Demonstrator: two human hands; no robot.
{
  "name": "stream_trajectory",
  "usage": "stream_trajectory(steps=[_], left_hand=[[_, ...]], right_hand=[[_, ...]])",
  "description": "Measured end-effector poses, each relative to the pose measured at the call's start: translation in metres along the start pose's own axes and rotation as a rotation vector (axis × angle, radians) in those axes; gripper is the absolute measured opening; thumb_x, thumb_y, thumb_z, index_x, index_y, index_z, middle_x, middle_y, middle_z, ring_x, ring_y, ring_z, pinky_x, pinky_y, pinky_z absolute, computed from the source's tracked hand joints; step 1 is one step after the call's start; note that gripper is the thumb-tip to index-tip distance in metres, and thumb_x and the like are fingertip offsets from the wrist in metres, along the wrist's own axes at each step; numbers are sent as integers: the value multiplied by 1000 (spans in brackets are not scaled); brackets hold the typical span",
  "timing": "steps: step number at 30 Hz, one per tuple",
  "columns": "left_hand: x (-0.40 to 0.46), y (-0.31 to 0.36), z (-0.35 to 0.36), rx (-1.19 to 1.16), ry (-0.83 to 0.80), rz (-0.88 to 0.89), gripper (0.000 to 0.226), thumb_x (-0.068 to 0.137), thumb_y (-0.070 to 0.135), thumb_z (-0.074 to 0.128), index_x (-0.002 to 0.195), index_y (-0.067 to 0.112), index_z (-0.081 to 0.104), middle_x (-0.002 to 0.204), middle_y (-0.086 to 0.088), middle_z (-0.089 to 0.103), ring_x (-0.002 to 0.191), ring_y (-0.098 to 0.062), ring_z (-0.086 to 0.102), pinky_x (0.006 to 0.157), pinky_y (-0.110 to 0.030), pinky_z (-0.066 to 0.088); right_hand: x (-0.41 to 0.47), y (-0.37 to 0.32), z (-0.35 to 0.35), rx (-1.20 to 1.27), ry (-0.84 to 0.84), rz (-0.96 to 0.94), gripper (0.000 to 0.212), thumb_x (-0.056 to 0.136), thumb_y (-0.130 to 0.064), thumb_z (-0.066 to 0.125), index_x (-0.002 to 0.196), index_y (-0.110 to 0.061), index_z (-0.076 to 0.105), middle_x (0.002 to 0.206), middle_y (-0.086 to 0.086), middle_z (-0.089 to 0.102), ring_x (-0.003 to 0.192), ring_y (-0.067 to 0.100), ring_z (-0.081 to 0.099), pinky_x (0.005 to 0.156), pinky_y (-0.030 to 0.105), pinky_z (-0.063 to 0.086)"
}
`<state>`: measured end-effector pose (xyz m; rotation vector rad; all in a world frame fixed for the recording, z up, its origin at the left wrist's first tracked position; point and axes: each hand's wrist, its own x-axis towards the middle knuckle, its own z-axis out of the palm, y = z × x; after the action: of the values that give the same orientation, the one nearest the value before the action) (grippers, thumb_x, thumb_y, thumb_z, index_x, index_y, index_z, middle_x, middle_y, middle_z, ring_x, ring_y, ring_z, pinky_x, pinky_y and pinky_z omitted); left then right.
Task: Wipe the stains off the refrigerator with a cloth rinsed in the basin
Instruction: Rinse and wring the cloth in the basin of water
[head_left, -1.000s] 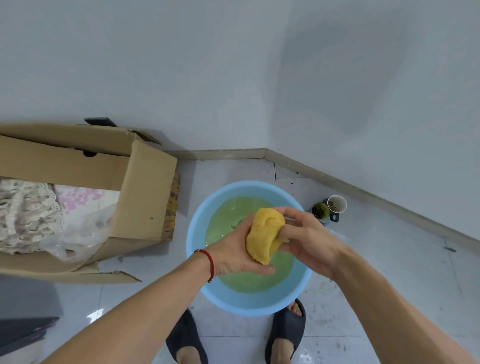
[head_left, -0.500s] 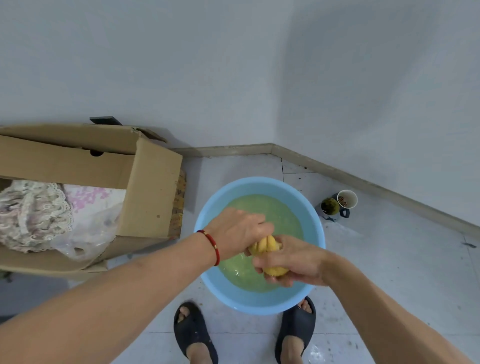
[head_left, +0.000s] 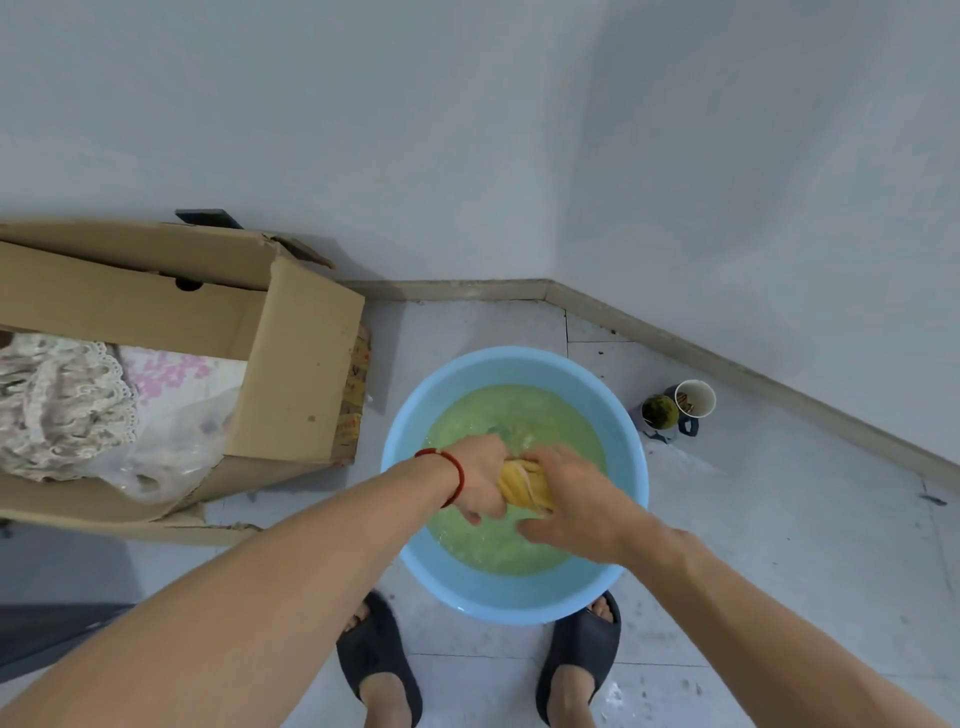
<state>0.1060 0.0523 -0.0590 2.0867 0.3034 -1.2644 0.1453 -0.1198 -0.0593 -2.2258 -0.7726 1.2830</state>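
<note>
Nearest: two feet in dark slippers (head_left: 382, 654), planted just short of the basin (head_left: 511, 597). No fridge in view.

Basin: light blue, on the floor, holding greenish, cloudy water (head_left: 498, 415).

Over the basin, both hands on the cloth (head_left: 524, 486), yellow, bunched into a twisted roll between them, above the water. Left hand (head_left: 480, 480), red cord at the wrist, fingers curled tight round the roll's left end. Right hand (head_left: 574, 501) fingers wrapped over the right end, thumb low; clamped too.

Step in hand, as I read it: wringing after the rinse. To do it well, twist the hands opposite ways, keep the roll low over the middle of the basin so runoff lands inside, not on the tiles or slippers. Shift grip along the roll and squeeze again; the cloth should leave damp, not dripping.

Further off: open cardboard box (head_left: 306, 364) left, with fabric and plastic inside. Right of the basin, cups (head_left: 675, 410) near the skirting. Beyond, bare wall corner.
</note>
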Motion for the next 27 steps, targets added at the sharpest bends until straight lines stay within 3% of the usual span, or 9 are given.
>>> stream_trajectory(steps=[4,7,9,11,12,15,17,21,27], left_hand=[[-5,-10,6,281,456,411,16,83,1,61,81,16,66,82,0,62,77,-24,60,63,-33,47],[-15,-7,3,384,609,687,31,77,-3,55,100,13,69,84,-1,57,71,-22,56,58,-33,44],[-18,-7,-4,466,640,766,25,76,4,49,93,13,65,79,-2,51,63,-24,51,50,-31,37],[-18,-8,-14,576,580,709,17,75,3,61,89,13,61,78,-3,51,61,-24,52,50,-30,32],[-17,-7,-16,631,509,651,19,76,2,65,91,13,60,80,-2,53,64,-24,54,52,-30,32],[-10,1,-13,708,269,386,15,84,4,64,82,16,55,77,0,56,73,-27,58,59,-31,38],[0,3,-6,582,202,241,23,80,8,68,67,16,50,65,3,53,71,-28,60,58,-29,42],[12,9,-7,506,-7,20,29,72,23,84,69,16,56,66,0,61,63,-22,62,56,-31,51],[12,15,-22,190,-270,-116,28,68,27,78,72,12,55,53,-6,49,43,-22,42,50,-28,39]], right_hand=[[-17,2,-12,1113,-91,232,48,87,-56,70,113,-16,75,106,6,76,98,22,70,82,36,58],[-22,-2,4,1551,-429,247,82,83,-71,66,135,-7,66,136,21,65,126,36,63,93,58,58],[-20,-6,11,1605,-607,127,89,79,-65,75,142,-5,58,133,27,64,117,38,69,81,46,65],[-16,-13,6,1372,-545,105,67,85,-38,83,137,-3,58,101,14,71,76,19,69,50,20,54],[-12,-16,4,1161,-472,128,51,88,-22,79,129,0,60,85,8,65,62,14,58,42,18,44],[1,-24,1,489,-264,233,5,85,-7,65,89,-4,66,67,7,57,50,14,47,48,28,41],[5,-29,-1,191,-162,251,8,83,-11,68,77,-9,63,67,4,61,52,16,54,52,29,48],[7,-30,5,-208,-30,140,23,90,-22,68,110,-10,65,94,6,70,87,27,69,78,37,60],[4,-27,9,-376,140,11,25,97,-14,65,118,-6,55,109,9,68,92,33,69,68,34,43]])
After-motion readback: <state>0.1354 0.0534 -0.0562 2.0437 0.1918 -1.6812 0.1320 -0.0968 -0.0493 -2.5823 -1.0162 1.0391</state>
